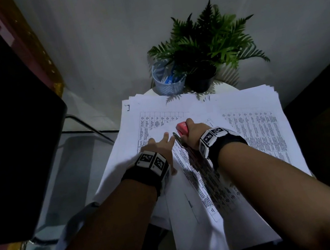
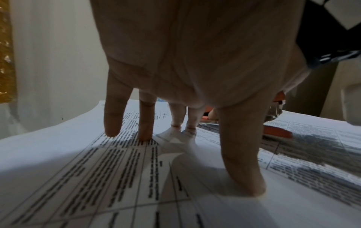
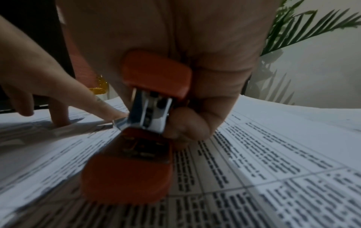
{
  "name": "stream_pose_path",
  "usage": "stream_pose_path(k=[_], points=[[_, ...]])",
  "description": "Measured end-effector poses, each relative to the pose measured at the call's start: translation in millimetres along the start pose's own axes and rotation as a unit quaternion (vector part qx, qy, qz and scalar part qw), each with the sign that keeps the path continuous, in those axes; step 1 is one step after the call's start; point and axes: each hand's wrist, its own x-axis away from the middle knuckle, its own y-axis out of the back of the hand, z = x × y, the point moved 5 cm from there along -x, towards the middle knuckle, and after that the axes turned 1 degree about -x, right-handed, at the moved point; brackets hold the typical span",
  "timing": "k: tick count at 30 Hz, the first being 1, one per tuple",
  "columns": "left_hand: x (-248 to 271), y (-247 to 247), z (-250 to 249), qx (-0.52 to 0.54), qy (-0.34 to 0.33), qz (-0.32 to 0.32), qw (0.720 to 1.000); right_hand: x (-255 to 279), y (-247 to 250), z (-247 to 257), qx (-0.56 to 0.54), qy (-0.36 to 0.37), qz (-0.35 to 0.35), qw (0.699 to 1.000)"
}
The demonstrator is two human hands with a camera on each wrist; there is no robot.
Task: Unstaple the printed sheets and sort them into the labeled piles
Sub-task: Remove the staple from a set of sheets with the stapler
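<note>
The left hand [image 1: 159, 147] is spread flat, with its fingers [image 2: 145, 121] pressing straight down on the printed sheets [image 1: 192, 177]. That is likely to keep the paper from sliding. The right hand [image 1: 192, 130] is curled tight around a small orange stapler [image 3: 136, 138], tipped so its metal end touches the paper right by the left hand's fingertip. It looks like the metal end is digging at a staple, but the staple is too small to see. More sheets cover the worktop [image 1: 223, 87] on both sides. A plant [image 1: 206, 39] and a cup [image 1: 168, 80] stand at the far edge.
</note>
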Motion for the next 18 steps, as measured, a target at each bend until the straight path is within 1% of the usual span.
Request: stream_pose_path(k=[5,12,18], points=[[0,2,0,-0.002,-0.001,0.006,1.0,-2,0,0,0.006,0.007,0.01,1.0],[-2,2,0,-0.007,0.0,-0.003,1.0,-17,-7,-14,-0.024,-0.04,0.008,0.999],[-3,1,0,0.003,-0.005,0.001,1.0,-13,-10,-21,-0.019,-0.016,0.006,1.0]])
